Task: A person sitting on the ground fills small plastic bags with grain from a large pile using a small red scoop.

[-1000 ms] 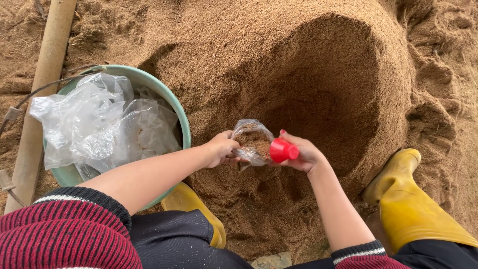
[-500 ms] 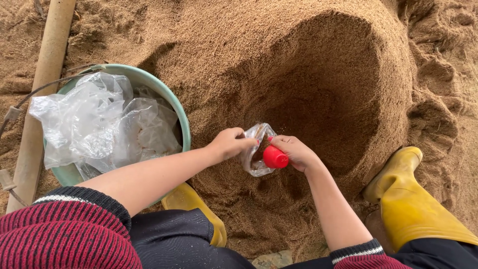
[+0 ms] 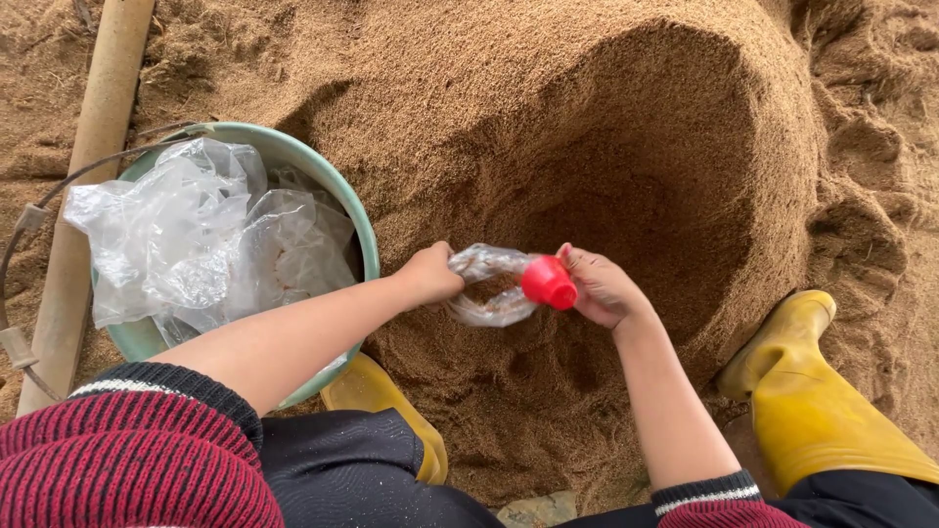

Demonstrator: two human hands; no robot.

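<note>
Both my hands' grips closed on clear crumpled plastic bag [image 3: 489, 288] w/ red plastic cap [image 3: 548, 282]; thin film could tear, spilling its contents

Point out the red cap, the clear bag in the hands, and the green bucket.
red cap [image 3: 548, 282], head view, middle of its side.
clear bag [image 3: 486, 264], head view, upper twisted strand.
green bucket [image 3: 367, 235], head view, right rim.

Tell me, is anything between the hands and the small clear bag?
Nothing visible: the left hand grips one end of the small clear bag, and the right hand holds a red cap at its other end.
</note>
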